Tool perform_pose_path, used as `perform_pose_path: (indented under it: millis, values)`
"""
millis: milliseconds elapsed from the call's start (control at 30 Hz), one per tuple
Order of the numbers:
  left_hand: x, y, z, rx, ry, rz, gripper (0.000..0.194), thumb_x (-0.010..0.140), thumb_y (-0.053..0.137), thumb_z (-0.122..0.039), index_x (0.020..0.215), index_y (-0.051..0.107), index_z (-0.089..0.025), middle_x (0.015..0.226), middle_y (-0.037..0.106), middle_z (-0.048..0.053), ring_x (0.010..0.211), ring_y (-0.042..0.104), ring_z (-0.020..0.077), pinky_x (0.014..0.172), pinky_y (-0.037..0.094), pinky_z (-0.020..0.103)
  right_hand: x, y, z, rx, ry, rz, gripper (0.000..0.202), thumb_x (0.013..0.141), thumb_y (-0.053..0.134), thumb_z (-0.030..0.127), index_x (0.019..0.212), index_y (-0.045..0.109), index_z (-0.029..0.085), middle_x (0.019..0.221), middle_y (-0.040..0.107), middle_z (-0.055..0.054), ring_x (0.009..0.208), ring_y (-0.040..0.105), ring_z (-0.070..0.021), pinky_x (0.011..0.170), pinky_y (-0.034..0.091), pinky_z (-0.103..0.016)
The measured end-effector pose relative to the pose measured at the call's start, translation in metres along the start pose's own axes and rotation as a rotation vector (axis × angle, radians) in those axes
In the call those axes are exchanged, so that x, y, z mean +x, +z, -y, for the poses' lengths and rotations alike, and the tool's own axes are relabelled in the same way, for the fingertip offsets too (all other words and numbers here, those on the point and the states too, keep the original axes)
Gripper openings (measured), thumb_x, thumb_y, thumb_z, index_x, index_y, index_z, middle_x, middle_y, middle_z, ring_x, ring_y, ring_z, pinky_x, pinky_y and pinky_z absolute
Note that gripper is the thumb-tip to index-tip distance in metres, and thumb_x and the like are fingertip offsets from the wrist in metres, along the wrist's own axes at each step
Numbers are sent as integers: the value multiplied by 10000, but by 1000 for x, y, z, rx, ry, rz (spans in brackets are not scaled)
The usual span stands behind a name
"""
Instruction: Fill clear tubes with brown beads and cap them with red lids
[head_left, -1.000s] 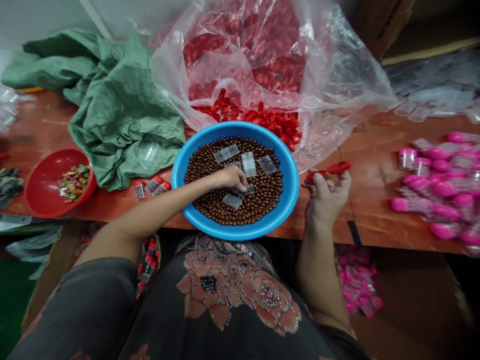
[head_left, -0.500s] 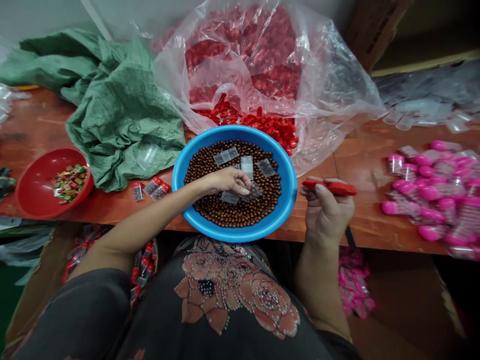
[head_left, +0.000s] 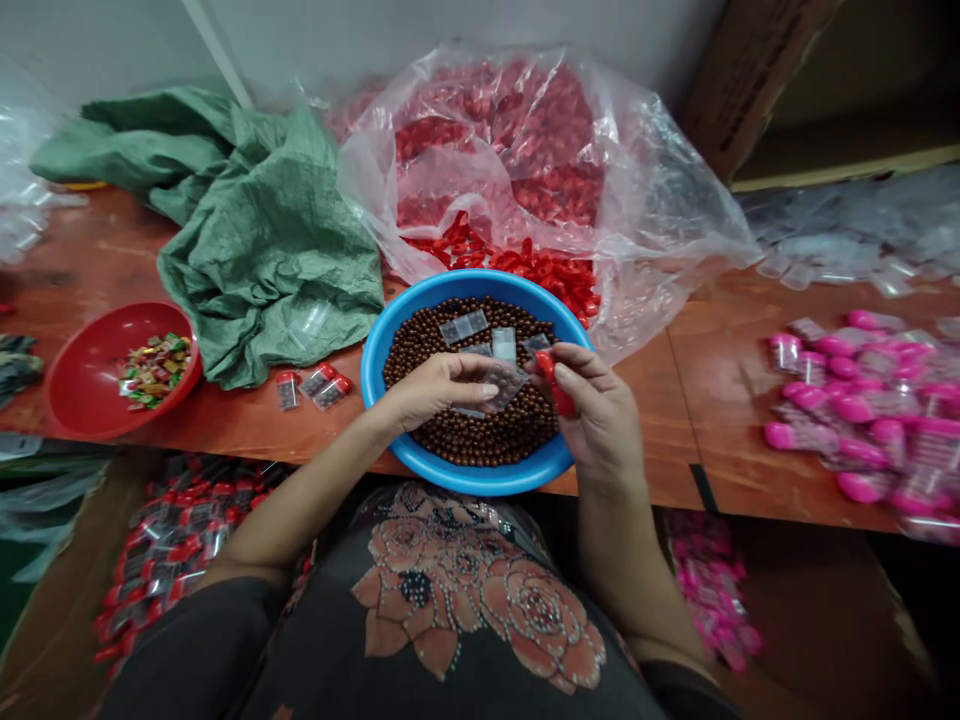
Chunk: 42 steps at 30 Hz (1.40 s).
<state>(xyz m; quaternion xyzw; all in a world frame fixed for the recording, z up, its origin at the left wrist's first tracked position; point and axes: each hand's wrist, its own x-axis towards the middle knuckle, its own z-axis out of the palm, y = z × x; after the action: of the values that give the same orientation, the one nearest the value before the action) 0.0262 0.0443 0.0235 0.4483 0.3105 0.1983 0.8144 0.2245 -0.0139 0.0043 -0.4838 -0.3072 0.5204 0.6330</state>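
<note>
My left hand (head_left: 435, 390) pinches a small clear plastic container (head_left: 507, 384) over the blue basin (head_left: 469, 481). Dark contents show through its wall. Brown beads or candy balls (head_left: 472, 448) fill the basin, and several more clear containers (head_left: 463, 327) lie on top of them. At the basin's right rim, my right hand (head_left: 606, 410) grips a red plastic cap (head_left: 556, 384) between thumb and fingers. The cap is close to the right end of the container; whether they touch I cannot tell.
Behind the basin spreads a clear bag (head_left: 637, 230) of red caps (head_left: 536, 265). Leftward are red-capped containers (head_left: 328, 386), a green sack (head_left: 277, 270) and a red bowl (head_left: 82, 390) of wrapped pieces. Pink-capped containers (head_left: 862, 405) heap at right. Below the table sits a box of filled red-capped containers (head_left: 172, 540).
My left hand has lifted a container off the balls. My right hand has moved left to the basin, bringing the red cap beside that container. The view has shifted slightly.
</note>
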Motion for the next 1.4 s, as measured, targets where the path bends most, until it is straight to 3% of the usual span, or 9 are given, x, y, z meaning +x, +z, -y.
perform_pose_path:
  millis: [133, 233, 333, 467, 667, 800, 1000, 1267, 1400]
  values:
    - [-8, 2, 0, -1, -12, -38, 382, 771, 737, -227, 1150, 711, -180, 1088, 725, 80, 935, 676, 146, 876, 545, 322, 4, 6, -2, 46, 97, 56, 321, 880, 598, 435, 1163, 613, 283, 1246, 683, -25, 1010, 717, -195, 890, 622, -435]
    - [-11, 3, 5, 31, -13, -27, 352, 782, 721, -220, 1130, 720, -173, 1070, 727, 73, 910, 665, 124, 848, 534, 281, 5, 3, -1, 71, 173, 187, 407, 857, 584, 337, 1261, 559, 294, 1373, 611, -40, 1154, 665, -238, 943, 596, -502]
    - [-13, 3, 14, 68, -13, -14, 360, 796, 709, -238, 1150, 710, -170, 1087, 717, 72, 894, 654, 115, 823, 535, 268, 3, 2, -3, 6, 132, 272, 529, 795, 632, 232, 1302, 531, 345, 1427, 567, -4, 1214, 632, -243, 1015, 555, -530]
    - [-13, 3, 26, 127, -12, -22, 399, 816, 689, -291, 1199, 684, -179, 1149, 693, 81, 913, 650, 134, 800, 551, 295, -4, 6, -7, -112, 7, 301, 537, 834, 648, 287, 1338, 505, 405, 1482, 513, 29, 1244, 610, -224, 1090, 500, -529]
    - [-12, 3, 31, 385, 106, -61, 354, 835, 650, -268, 1169, 706, -163, 1133, 718, 78, 1007, 651, 175, 974, 482, 356, -12, 16, -12, -170, -81, 362, 516, 863, 664, 295, 1335, 524, 449, 1476, 518, 63, 1315, 555, -216, 1157, 433, -510]
    - [-15, 2, 31, 401, 149, -79, 329, 837, 633, -262, 1134, 717, -146, 1096, 730, 75, 1013, 652, 183, 1003, 460, 368, -11, 12, -8, -268, -43, 437, 457, 878, 664, 286, 1305, 578, 423, 1427, 571, 53, 1292, 575, -195, 1133, 465, -456]
    - [-17, 1, 36, 319, 136, -117, 359, 818, 660, -299, 1131, 707, -131, 1078, 721, 92, 943, 653, 176, 891, 520, 350, -10, 0, -1, -518, -17, 338, 373, 791, 763, 345, 1158, 708, 305, 1097, 747, -12, 1016, 698, -194, 956, 579, -412]
    - [-22, 4, 43, 126, 47, -148, 374, 809, 686, -262, 1165, 689, -148, 1117, 704, 96, 910, 656, 154, 826, 557, 329, -13, -6, -12, -366, -89, 236, 465, 822, 726, 352, 1276, 623, 361, 1169, 694, 3, 1035, 667, -166, 912, 584, -333]
    - [-23, 6, 46, 44, 32, -153, 363, 772, 725, -247, 1122, 710, -155, 1064, 711, 75, 881, 654, 140, 814, 566, 320, -17, -5, -18, -352, -154, 210, 523, 817, 727, 328, 1317, 577, 363, 1064, 663, 0, 939, 658, -144, 870, 582, -311]
